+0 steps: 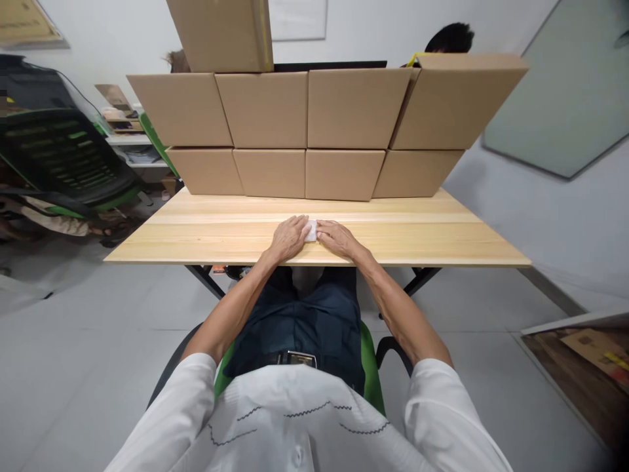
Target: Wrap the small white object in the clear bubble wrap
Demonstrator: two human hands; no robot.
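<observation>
A small white square piece (311,231), perhaps folded paper or tissue, lies on the wooden table (236,226) near its front edge. My left hand (289,237) rests on the tabletop with its thumb against the left side of the piece and its fingers together. From the other side, my right hand (337,237) presses its fingertips to the right edge of the same piece. Both hands hold it between them, low against the wood. The undersides of my fingers are hidden.
Cardboard boxes (268,174) stand in two stacked rows along the table's back, with another box (226,36) on top at left. Behind them, the top of a person's head (449,38) shows. An office chair (63,157) stands at left; a whiteboard (560,92) is at right.
</observation>
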